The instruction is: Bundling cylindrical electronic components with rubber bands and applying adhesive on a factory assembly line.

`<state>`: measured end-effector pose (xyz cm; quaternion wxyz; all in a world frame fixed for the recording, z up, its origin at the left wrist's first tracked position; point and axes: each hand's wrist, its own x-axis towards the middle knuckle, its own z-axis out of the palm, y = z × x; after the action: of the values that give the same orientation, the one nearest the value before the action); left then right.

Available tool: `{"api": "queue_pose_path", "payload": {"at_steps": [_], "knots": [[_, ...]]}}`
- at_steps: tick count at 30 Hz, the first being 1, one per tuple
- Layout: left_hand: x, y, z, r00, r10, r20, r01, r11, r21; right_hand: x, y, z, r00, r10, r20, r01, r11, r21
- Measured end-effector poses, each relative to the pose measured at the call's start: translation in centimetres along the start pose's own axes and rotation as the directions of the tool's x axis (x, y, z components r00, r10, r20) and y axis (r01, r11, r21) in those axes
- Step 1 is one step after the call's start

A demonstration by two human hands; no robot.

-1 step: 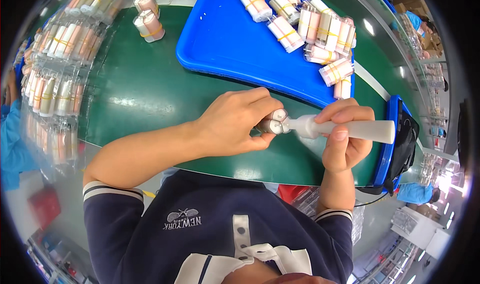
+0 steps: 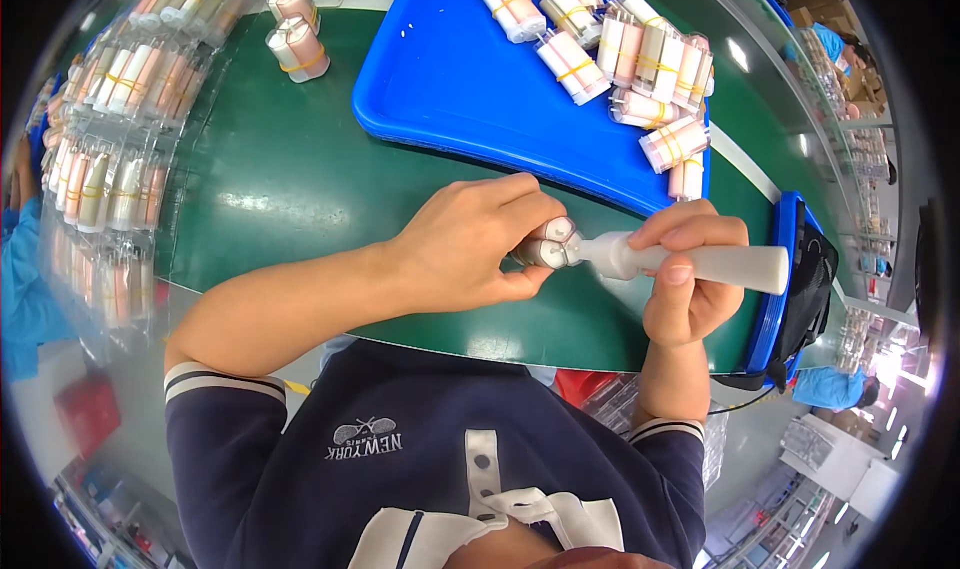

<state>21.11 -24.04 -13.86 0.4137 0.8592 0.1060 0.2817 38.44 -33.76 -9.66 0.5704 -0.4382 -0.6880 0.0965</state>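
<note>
My left hand (image 2: 485, 239) is closed around a small bundle of cylinders (image 2: 552, 244), their white round ends facing right. Most of that bundle is hidden behind my fingers. In my right hand (image 2: 695, 269) is a white tapered tool (image 2: 745, 267), gripped between thumb and fingers. Its wide end points right, and its narrow end meets or nearly meets the cylinder ends; contact cannot be made out. Both hands are over the green table (image 2: 300, 189), just in front of a blue tray (image 2: 450, 99).
Pink and white cylinder bundles (image 2: 655, 64) with yellow bands lie in the tray's right part. Two more bundles (image 2: 297, 49) stand at the back left. Clear plastic packs of cylinders (image 2: 110, 189) line the left edge. A blue bin (image 2: 770, 299) holding black material is at right.
</note>
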Motion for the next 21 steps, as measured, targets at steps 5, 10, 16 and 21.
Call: {"api": "queue_pose_path", "payload": {"at_steps": [5,10,16,21], "knots": [[0.1,-0.1,-0.1,1.0,-0.002,-0.011,0.002,1.0,-0.002,0.4,-0.2,0.1,0.992,-0.102,0.07,0.108,0.991,-0.083],[0.0,-0.2,0.1,1.0,0.002,-0.019,-0.002,1.0,-0.01,0.6,-0.5,0.5,0.997,-0.055,0.062,0.061,0.992,-0.106],[0.0,-0.2,-0.1,1.0,-0.014,-0.011,0.013,1.0,-0.019,0.5,-0.3,0.7,0.995,-0.003,0.101,0.018,0.989,-0.146],[0.3,0.6,-1.2,1.0,-0.015,0.021,0.014,0.999,0.034,-0.3,0.3,-0.2,0.998,-0.031,-0.051,0.03,0.999,-0.02]]}}
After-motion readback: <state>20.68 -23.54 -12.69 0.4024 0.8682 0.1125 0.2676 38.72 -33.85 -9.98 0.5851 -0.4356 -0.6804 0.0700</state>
